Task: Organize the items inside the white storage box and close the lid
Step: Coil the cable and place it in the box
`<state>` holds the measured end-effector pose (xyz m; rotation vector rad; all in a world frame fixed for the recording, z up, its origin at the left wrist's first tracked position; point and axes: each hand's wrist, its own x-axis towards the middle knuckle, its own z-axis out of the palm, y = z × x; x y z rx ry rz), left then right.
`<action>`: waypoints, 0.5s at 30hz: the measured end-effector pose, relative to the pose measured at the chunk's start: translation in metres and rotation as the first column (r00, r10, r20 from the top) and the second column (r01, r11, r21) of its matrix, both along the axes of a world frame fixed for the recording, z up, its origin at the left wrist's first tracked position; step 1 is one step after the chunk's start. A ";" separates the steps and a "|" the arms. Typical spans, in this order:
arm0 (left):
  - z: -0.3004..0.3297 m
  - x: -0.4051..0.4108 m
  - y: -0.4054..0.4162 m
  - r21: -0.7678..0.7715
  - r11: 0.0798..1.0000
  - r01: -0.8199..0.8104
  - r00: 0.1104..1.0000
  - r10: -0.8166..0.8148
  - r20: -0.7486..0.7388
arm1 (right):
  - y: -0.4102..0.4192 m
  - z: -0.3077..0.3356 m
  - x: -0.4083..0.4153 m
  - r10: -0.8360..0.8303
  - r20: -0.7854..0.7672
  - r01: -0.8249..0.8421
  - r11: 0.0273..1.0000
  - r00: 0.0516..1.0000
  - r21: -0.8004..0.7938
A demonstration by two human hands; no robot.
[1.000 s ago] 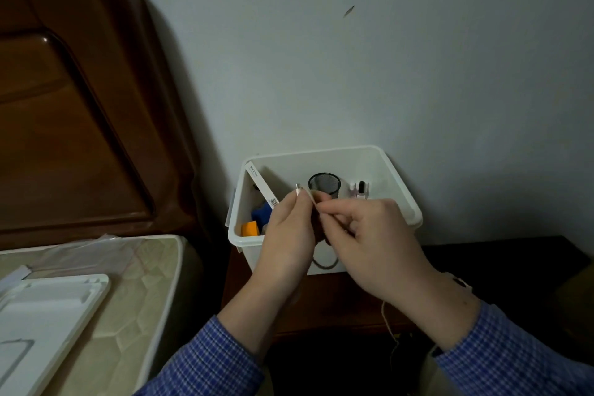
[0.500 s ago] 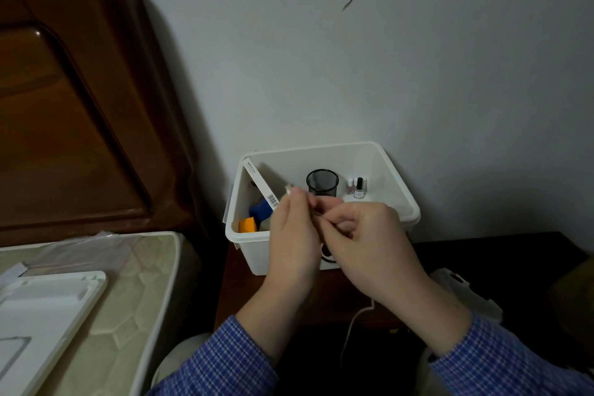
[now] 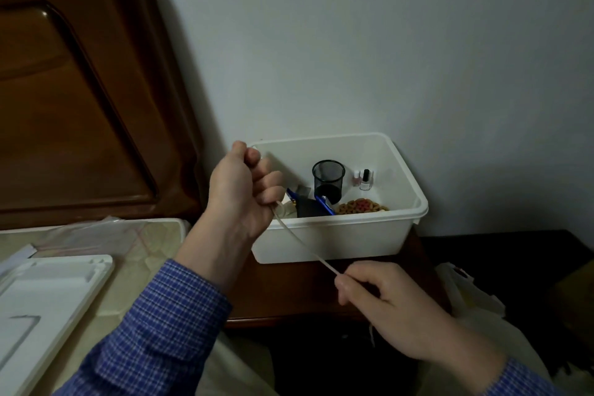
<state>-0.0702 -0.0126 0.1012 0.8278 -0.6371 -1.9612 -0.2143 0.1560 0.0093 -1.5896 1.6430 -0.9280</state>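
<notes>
The white storage box (image 3: pixel 337 239) stands open on a dark wooden nightstand (image 3: pixel 289 296) against the wall. Inside it are a black mesh cup (image 3: pixel 328 177), two small nail polish bottles (image 3: pixel 363 178), a blue pen (image 3: pixel 324 205) and a pile of coloured rings (image 3: pixel 361 206). My left hand (image 3: pixel 244 190) is a fist at the box's left rim and grips one end of a thin pale cord (image 3: pixel 302 246). The cord runs taut down to my right hand (image 3: pixel 389 309), which pinches it in front of the box. The white lid (image 3: pixel 41 309) lies on the mattress at the left.
A brown wooden headboard (image 3: pixel 80 90) fills the upper left. The mattress (image 3: pixel 138 254) carries clear plastic wrap (image 3: pixel 86 231) beside the lid. A pale bag (image 3: pixel 475 305) sits at the right of the nightstand. The grey wall is close behind the box.
My hands, together over the box before, have pulled apart: the left rose to the box's left rim, the right dropped toward me, stretching the cord between them.
</notes>
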 end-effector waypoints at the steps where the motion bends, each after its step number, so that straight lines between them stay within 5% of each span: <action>1: 0.000 0.002 0.000 -0.018 0.996 0.088 0.993 -0.086 0.076 | 0.001 0.000 -0.003 -0.019 -0.033 0.020 1.000 0.999 0.012; 4: -0.007 0.000 0.007 -0.089 0.944 0.319 0.888 -0.265 0.375 | -0.003 0.009 -0.011 -0.071 -0.168 0.051 0.991 0.983 -0.121; 7: -0.018 -0.008 0.018 -0.126 0.868 0.480 0.757 -0.338 0.559 | -0.012 0.034 -0.007 -0.010 -0.315 -0.095 0.944 0.949 -0.316; 12: -0.023 -0.013 0.031 -0.197 0.778 0.597 0.657 -0.332 0.677 | -0.034 0.070 -0.008 -0.015 -0.412 -0.201 0.857 0.911 -0.474; 15: -0.023 -0.009 0.035 -0.176 0.741 0.648 0.673 -0.449 0.588 | -0.043 0.081 -0.015 -0.063 -0.378 -0.150 0.848 0.924 -0.508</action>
